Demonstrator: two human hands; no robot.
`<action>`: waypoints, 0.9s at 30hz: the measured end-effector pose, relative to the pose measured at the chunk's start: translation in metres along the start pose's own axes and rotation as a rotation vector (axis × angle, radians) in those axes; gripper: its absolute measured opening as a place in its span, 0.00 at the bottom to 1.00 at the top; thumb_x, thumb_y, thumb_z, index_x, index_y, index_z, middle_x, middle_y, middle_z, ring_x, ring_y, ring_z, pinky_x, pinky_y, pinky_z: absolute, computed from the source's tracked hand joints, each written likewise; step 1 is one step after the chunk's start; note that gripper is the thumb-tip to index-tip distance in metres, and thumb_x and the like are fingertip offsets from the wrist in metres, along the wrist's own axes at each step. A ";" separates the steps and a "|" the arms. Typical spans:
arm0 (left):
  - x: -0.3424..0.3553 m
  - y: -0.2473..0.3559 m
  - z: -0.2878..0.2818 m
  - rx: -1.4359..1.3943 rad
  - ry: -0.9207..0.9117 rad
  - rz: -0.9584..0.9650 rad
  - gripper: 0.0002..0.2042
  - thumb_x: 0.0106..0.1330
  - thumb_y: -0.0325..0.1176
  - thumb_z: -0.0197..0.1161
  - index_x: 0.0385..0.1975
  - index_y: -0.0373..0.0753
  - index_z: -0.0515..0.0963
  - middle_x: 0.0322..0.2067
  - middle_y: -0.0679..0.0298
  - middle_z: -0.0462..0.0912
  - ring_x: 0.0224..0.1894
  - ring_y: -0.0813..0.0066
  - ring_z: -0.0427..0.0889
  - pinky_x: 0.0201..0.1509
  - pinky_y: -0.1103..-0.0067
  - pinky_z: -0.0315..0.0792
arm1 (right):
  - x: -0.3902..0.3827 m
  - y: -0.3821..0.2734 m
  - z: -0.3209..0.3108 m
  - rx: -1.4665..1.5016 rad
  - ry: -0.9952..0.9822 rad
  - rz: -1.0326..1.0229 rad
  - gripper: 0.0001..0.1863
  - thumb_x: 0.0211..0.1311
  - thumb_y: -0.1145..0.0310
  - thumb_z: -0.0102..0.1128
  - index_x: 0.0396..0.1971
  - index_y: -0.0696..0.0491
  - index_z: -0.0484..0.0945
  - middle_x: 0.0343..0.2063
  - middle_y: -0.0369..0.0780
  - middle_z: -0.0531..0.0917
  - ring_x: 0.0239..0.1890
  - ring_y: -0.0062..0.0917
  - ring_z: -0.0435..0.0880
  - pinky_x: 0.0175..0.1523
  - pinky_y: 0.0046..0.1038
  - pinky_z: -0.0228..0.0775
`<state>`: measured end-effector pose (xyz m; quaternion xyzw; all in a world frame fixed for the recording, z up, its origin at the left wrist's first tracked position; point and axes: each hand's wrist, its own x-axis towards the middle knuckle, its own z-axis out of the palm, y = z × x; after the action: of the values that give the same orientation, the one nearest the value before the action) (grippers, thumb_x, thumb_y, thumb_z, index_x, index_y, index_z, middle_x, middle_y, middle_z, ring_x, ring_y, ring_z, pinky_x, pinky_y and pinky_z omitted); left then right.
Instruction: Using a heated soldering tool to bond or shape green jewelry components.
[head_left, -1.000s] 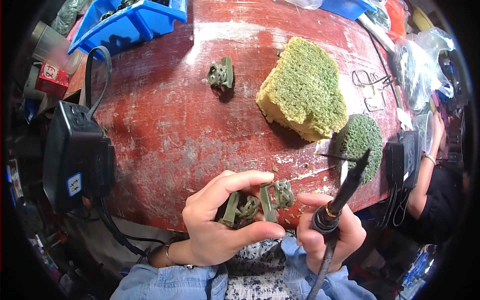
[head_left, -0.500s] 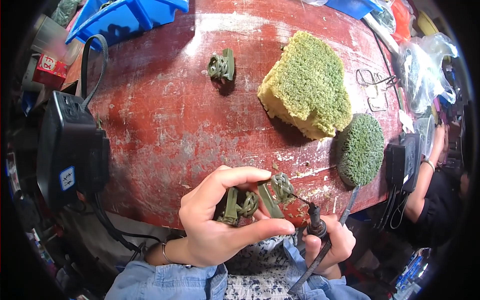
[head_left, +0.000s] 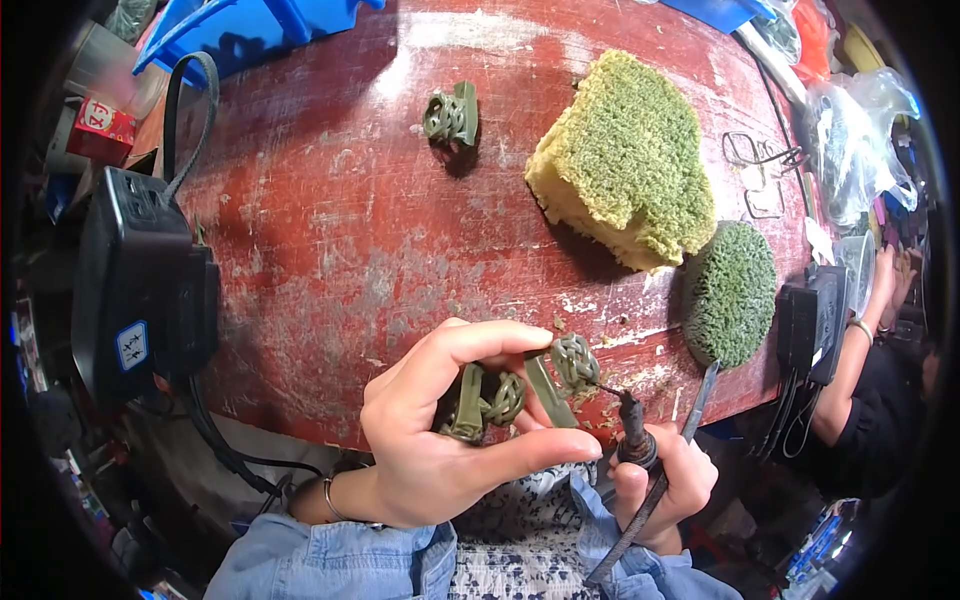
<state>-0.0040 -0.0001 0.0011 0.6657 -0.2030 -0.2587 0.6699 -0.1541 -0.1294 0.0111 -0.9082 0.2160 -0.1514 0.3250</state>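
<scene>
My left hand is closed around two olive-green wax pieces. The outer braided wax piece, with a flat bar along its side, sits between my thumb and forefinger. The inner braided wax piece rests against the palm, partly hidden by fingers. In my right hand is a dark wax pen resembling a small soldering iron. Its thin, bent tip meets the lower right edge of the outer piece's braid; whether it touches I cannot tell. A similar green wax piece stands farther off on the worn red table.
A yellow-green sponge block and an oval green sponge lie right of centre. Black power boxes stand left and right, with cables. A blue crate is at far left. Another person's arm shows at right.
The whole view has shifted slightly. Both hands keep nearly the same pose, with the pen tip still at the outer wax piece's braid.
</scene>
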 end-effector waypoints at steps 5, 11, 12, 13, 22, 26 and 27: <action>0.001 -0.004 0.005 -0.067 0.081 0.058 0.25 0.38 0.32 0.77 0.38 0.33 0.75 0.25 0.64 0.77 0.24 0.85 0.78 0.26 0.88 0.70 | -0.001 0.000 0.001 0.040 0.017 0.015 0.18 0.49 0.56 0.64 0.26 0.58 0.76 0.14 0.37 0.77 0.13 0.26 0.76 0.19 0.23 0.66; 0.001 -0.005 0.005 -0.074 0.079 0.049 0.25 0.39 0.31 0.77 0.38 0.33 0.74 0.25 0.65 0.77 0.24 0.85 0.78 0.26 0.89 0.70 | -0.001 0.002 0.002 0.053 0.006 0.009 0.17 0.49 0.58 0.64 0.26 0.58 0.76 0.14 0.37 0.77 0.13 0.26 0.76 0.20 0.23 0.66; 0.001 -0.005 0.005 -0.073 0.077 0.057 0.25 0.39 0.31 0.77 0.38 0.33 0.74 0.25 0.65 0.77 0.24 0.85 0.78 0.26 0.89 0.70 | -0.001 0.002 0.002 0.053 0.006 0.009 0.17 0.49 0.58 0.64 0.26 0.58 0.76 0.14 0.37 0.77 0.13 0.26 0.76 0.20 0.23 0.66; 0.001 -0.004 0.005 -0.073 0.077 0.057 0.25 0.39 0.31 0.77 0.38 0.33 0.74 0.25 0.65 0.77 0.24 0.85 0.78 0.26 0.89 0.70 | -0.001 0.002 0.001 0.052 0.008 0.004 0.17 0.49 0.58 0.64 0.26 0.58 0.76 0.14 0.37 0.77 0.13 0.26 0.76 0.20 0.23 0.66; 0.000 -0.004 0.006 -0.057 0.102 0.024 0.25 0.38 0.33 0.77 0.38 0.34 0.75 0.25 0.65 0.77 0.24 0.85 0.78 0.26 0.88 0.70 | -0.001 0.002 0.000 0.032 -0.002 0.007 0.18 0.49 0.56 0.64 0.26 0.58 0.76 0.13 0.37 0.76 0.13 0.26 0.75 0.19 0.23 0.65; -0.002 -0.004 0.006 -0.057 0.120 -0.004 0.26 0.37 0.34 0.78 0.37 0.34 0.75 0.25 0.64 0.77 0.24 0.84 0.78 0.26 0.88 0.70 | -0.001 0.002 0.000 0.016 -0.002 -0.001 0.18 0.48 0.56 0.65 0.26 0.58 0.76 0.13 0.37 0.76 0.13 0.26 0.75 0.19 0.23 0.64; -0.002 -0.004 0.006 -0.057 0.126 -0.022 0.26 0.37 0.34 0.78 0.37 0.34 0.75 0.25 0.64 0.77 0.24 0.84 0.78 0.27 0.88 0.70 | -0.001 0.002 0.000 0.015 -0.002 -0.001 0.18 0.48 0.56 0.65 0.26 0.58 0.76 0.13 0.37 0.76 0.13 0.26 0.75 0.19 0.23 0.64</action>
<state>-0.0094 -0.0032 -0.0021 0.6634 -0.1456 -0.2294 0.6972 -0.1554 -0.1302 0.0096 -0.9058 0.2143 -0.1522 0.3322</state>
